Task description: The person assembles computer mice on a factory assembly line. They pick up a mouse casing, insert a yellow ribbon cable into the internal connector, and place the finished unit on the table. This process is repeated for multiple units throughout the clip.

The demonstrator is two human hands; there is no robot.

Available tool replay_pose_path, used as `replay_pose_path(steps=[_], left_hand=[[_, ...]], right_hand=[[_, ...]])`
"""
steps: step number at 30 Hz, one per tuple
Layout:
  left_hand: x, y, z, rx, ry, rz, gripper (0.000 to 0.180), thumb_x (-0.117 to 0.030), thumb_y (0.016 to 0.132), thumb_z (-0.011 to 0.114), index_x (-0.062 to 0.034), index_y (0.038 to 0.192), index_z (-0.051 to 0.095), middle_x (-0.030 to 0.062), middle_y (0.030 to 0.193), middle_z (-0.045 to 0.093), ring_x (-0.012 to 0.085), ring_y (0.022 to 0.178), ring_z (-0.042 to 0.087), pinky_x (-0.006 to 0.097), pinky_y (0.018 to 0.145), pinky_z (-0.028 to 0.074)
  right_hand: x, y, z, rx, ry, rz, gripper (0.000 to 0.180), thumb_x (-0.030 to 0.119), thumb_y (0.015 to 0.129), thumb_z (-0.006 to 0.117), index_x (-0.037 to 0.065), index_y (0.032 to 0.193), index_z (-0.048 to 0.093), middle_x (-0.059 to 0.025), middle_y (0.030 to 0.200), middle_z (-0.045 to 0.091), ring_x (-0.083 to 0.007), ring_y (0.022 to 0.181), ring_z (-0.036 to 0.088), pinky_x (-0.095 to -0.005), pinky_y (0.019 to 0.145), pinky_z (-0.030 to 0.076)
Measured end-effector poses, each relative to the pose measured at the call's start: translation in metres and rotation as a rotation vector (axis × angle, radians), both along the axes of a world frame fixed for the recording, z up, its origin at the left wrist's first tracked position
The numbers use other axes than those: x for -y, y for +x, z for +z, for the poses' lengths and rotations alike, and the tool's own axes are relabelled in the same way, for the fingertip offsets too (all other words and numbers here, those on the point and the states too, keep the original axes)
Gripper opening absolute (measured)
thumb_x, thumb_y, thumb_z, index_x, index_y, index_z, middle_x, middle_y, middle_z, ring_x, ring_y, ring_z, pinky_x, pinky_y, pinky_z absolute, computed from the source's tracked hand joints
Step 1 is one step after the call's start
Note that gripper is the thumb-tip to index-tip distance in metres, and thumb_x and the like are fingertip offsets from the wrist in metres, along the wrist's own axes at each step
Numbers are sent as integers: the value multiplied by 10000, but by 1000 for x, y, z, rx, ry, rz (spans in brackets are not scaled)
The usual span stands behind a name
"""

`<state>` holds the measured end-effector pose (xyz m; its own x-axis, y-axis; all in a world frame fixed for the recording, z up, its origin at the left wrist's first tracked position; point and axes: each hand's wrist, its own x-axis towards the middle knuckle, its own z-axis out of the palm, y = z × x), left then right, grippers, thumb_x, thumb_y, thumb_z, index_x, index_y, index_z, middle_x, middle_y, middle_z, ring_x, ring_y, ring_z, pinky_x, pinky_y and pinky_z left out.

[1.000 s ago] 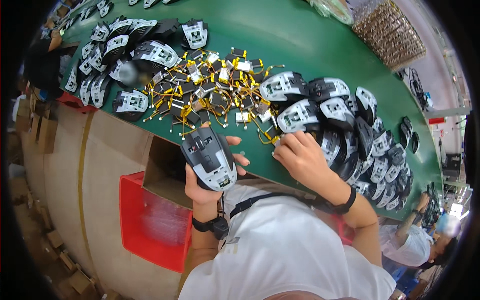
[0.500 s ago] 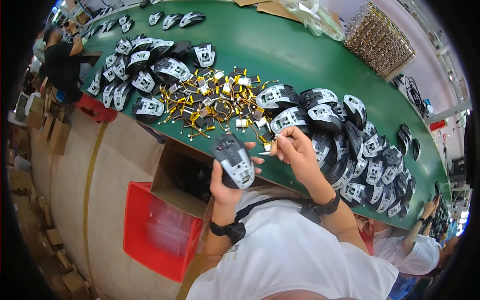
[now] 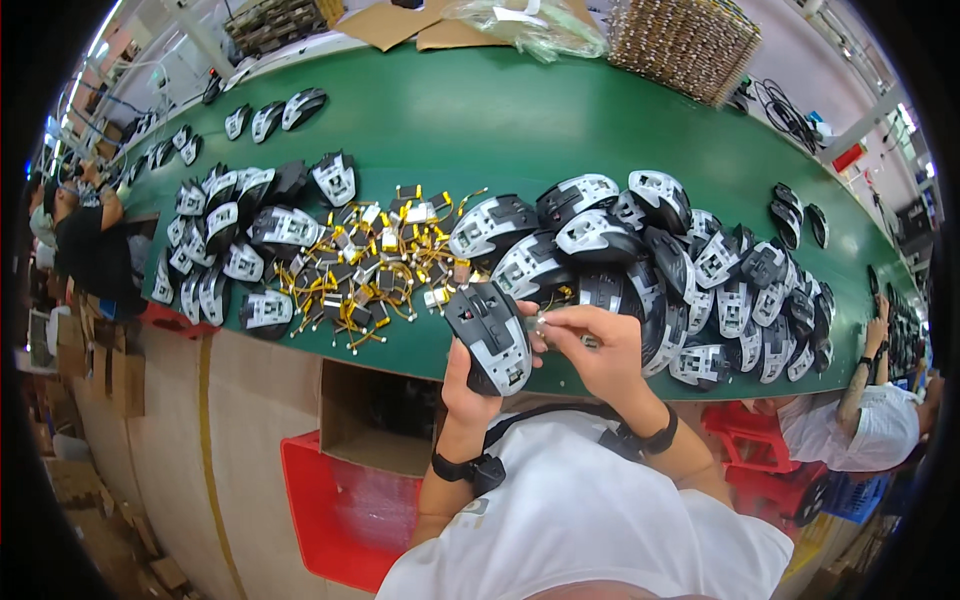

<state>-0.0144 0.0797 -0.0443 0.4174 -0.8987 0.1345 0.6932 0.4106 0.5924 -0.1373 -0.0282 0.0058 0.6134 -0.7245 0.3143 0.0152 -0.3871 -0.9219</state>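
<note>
**Mouse shell held over the desk edge**

The left hand [image 3: 462,385] grips a mouse shell [image 3: 489,336] from below, holding it tilted above the near edge of the green desk [image 3: 520,120]. The shell is a rounded, moulded plastic body, glossy black with pale grey panels showing on its upturned side. The right hand [image 3: 598,352] is closed in a pinch on a small pale part [image 3: 541,322], too small to identify, just beside the shell's right flank. Behind the hands, a dense heap of matching shells [image 3: 690,260] lies to the right and a second group of shells [image 3: 230,235] to the left. Between them sprawls a tangle of small dark components with yellow wires [image 3: 375,265]. Below the desk edge stand an open cardboard box [image 3: 375,415] and a red crate [image 3: 340,510]. A woven basket [image 3: 685,40] sits at the far side.
</note>
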Motion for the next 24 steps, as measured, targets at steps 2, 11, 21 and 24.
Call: replay_pose_path(steps=[2, 11, 21, 24], left_hand=[[5, 3, 7, 38, 5, -14, 795, -577, 936, 426, -67, 1503, 200, 258, 1316, 484, 315, 1008, 630, 401, 832, 551], [38, 1, 33, 182, 3, 253, 797, -627, 946, 360, -148, 1546, 146, 256, 1272, 496, 313, 951, 615, 411, 772, 516], [53, -12, 42, 325, 7, 399, 782, -602, 928, 403, -163, 1533, 175, 243, 1249, 493, 315, 908, 604, 417, 738, 522], [53, -13, 46, 294, 40, 372, 865, -632, 884, 514, -219, 1533, 120, 229, 1276, 482, 311, 967, 597, 411, 781, 523]], right_hand=[[5, -6, 4, -49, -151, -16, 53, 23, 821, 716, 18, 874, 711, -73, 784, 703, -99, 626, 612, -239, 558, 486], [15, -14, 18, 58, 651, 381, 108, 93, 899, 669, -2, 912, 620, -14, 849, 630, -44, 771, 544, -220, 685, 438], [14, -7, 5, -14, 864, 356, 162, 135, 897, 692, 15, 870, 586, 11, 809, 627, -19, 708, 518, -210, 614, 424], [14, -9, 7, 35, 968, 320, 150, 123, 894, 688, 20, 873, 581, 16, 788, 617, -12, 691, 505, -204, 598, 412]])
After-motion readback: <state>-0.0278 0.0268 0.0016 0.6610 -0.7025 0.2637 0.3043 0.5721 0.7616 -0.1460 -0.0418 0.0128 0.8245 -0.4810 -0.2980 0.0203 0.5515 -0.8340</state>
